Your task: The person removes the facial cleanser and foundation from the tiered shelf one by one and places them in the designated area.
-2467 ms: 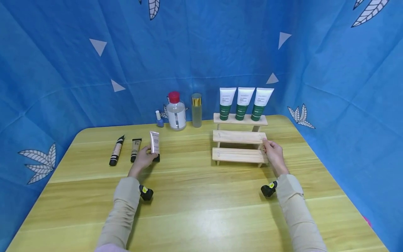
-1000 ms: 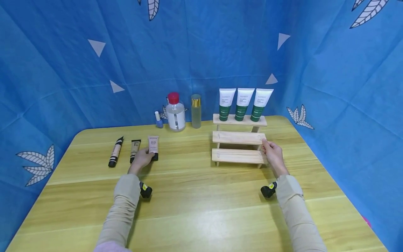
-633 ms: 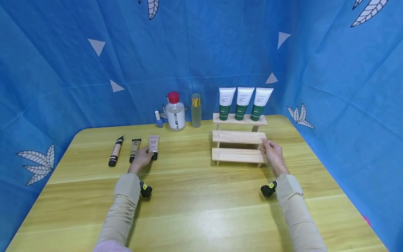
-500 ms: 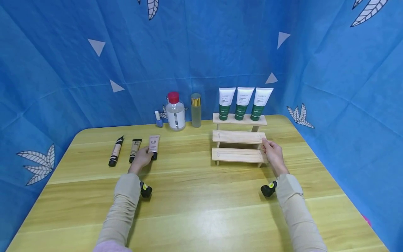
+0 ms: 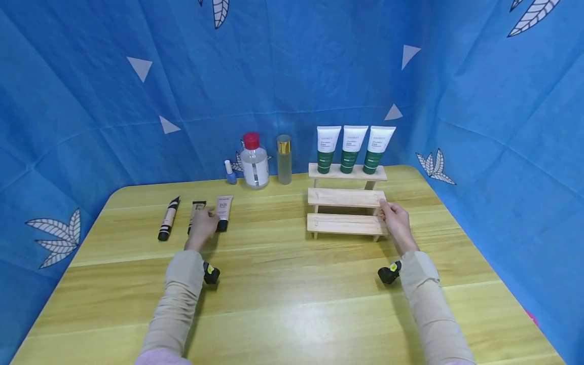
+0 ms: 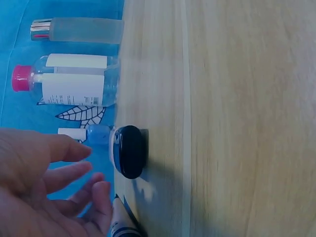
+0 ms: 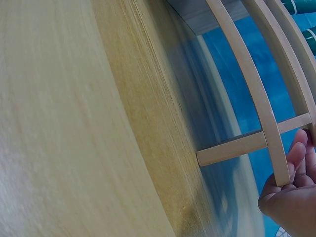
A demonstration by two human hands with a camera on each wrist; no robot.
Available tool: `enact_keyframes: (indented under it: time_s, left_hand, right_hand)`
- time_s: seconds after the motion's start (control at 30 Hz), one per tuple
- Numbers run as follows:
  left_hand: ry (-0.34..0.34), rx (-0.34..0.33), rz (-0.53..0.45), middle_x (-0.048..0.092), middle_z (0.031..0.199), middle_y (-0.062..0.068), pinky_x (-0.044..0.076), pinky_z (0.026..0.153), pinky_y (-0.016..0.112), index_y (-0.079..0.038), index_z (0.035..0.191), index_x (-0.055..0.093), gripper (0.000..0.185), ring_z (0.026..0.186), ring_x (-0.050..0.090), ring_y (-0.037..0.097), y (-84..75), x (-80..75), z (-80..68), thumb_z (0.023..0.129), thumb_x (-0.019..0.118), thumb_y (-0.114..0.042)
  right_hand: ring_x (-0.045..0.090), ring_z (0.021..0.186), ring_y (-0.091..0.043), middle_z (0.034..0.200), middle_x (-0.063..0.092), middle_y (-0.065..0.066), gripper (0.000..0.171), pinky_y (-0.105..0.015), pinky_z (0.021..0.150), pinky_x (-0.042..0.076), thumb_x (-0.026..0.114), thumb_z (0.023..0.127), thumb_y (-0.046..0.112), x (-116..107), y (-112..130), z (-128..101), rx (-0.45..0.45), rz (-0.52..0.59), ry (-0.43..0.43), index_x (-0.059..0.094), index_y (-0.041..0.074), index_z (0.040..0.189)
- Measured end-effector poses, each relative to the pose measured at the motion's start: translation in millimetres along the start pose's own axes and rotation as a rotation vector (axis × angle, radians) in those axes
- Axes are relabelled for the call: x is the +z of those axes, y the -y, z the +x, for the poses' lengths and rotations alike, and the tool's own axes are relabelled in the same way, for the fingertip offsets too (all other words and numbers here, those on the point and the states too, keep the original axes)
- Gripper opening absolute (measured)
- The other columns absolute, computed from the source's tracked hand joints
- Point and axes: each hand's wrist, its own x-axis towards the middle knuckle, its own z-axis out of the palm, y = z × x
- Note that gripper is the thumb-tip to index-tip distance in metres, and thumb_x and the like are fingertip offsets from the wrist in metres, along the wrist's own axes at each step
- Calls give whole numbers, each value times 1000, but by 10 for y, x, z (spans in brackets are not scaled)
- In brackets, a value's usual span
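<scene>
Lying on the worktop point(image 5: 292, 304), the pink tube point(image 5: 223, 206) marked BB turns its black cap toward the person and its flat crimped end toward the blue curtain point(image 5: 337, 61); its long axis runs nearly front to back, the far end slanting slightly right. The left hand point(image 5: 203, 225) is loosely open, fingers softly bent with gaps between them and nothing in their grasp. It hovers at the small tan tube point(image 5: 198, 206), partly covering it; whether they touch cannot be told. The right hand point(image 5: 396, 219) grips the right side of the wooden rack point(image 5: 345, 196) at its middle tier, fingers curled against the wood. The pink tube rests just to the right of the left hand's fingertips and well apart from the right hand. Left of the small tan tube lies a slim tube point(image 5: 169, 219), its black cap also toward the person. Behind the pink tube, near the back edge, stand a blue nail polish bottle point(image 5: 231, 177), a clear bottle point(image 5: 255, 167) with a red cap and a frosted bottle point(image 5: 285, 167) with a gold cap. Three white-and-green tubes point(image 5: 350, 149) stand upright on the rack's top tier.
</scene>
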Motion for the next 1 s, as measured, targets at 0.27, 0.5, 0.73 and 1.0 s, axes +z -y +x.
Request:
enact_keyframes:
  time_s: [0.27, 0.5, 0.73, 1.0]
  left_hand:
    - [-61, 100, -61, 53, 126, 25, 45, 91, 48, 3, 136, 47, 40, 114, 51, 38, -39, 110, 21, 99, 43, -11]
    - [-93, 238, -171, 56, 119, 25, 45, 93, 45, 5, 130, 52, 36, 108, 54, 36, -177, 282, 45, 96, 52, -7]
    - [-93, 267, -258, 55, 123, 23, 46, 93, 43, 2, 132, 51, 40, 109, 54, 35, -396, 470, 56, 94, 58, -11]
    - [-63, 303, -311, 56, 124, 19, 46, 91, 42, -2, 131, 52, 41, 108, 54, 32, -686, 621, 80, 93, 60, -14]
  right_hand:
    - [46, 77, -5, 87, 51, 6, 42, -18, 69, 41, 45, 96, 50, 2, -5, 10, -4, -27, 0, 55, 9, 101]
    - [47, 79, -7, 88, 51, 6, 44, -22, 73, 42, 46, 95, 52, 5, -6, 9, 11, -29, -3, 56, 10, 102]
    - [46, 82, -9, 91, 51, 4, 45, -24, 76, 41, 46, 94, 53, 2, -7, -12, 32, -13, -5, 55, 10, 104]
    - [46, 79, -7, 89, 51, 5, 43, -20, 72, 41, 47, 95, 51, 5, -2, 4, 15, -15, -9, 56, 9, 102]
